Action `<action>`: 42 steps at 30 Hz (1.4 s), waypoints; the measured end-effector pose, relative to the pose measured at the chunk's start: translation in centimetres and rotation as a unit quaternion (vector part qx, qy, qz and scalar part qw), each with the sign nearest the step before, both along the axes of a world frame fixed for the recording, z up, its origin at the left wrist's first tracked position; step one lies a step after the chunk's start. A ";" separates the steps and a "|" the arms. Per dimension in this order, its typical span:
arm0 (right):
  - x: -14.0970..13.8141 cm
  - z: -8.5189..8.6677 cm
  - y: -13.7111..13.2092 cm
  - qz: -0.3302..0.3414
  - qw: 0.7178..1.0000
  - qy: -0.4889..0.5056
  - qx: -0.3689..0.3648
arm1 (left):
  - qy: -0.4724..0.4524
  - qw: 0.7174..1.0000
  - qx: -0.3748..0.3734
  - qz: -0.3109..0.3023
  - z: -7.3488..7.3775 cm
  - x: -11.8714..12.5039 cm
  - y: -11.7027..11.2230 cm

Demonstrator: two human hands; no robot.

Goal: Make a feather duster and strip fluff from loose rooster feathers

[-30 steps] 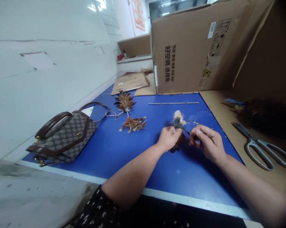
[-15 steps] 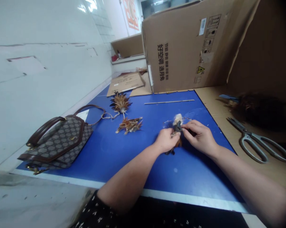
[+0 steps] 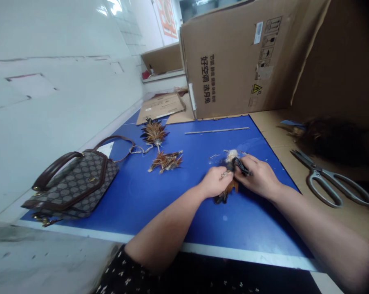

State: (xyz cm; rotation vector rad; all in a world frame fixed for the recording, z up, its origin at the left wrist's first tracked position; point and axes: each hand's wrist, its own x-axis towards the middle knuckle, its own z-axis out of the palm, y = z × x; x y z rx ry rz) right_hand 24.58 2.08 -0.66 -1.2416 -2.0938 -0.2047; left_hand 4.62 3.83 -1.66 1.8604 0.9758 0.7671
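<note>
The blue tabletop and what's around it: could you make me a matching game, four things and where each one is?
1. Handbag
2. Scissors
3. Thin stick
4. White-ended feather bundle

A. On brown cardboard
B. Gripped by the left hand
C. On the blue tabletop, near the big box
D. At the tabletop's left end

Pairs: 1-D, 2-A, 3-C, 4-B

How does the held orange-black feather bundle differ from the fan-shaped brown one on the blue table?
The left hand grips the orange-black feather bundle; the fan-shaped brown bundle lies untouched. In view, the held bundle's feathers point downward; the brown bundle's, mostly upward. Both include dark feathers.
</note>
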 end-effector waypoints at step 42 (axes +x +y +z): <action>-0.2 0.3 0.3 -0.016 0.989 -0.078 0.124 | -0.005 1.000 -0.009 -0.014 0.7 -0.1 -0.3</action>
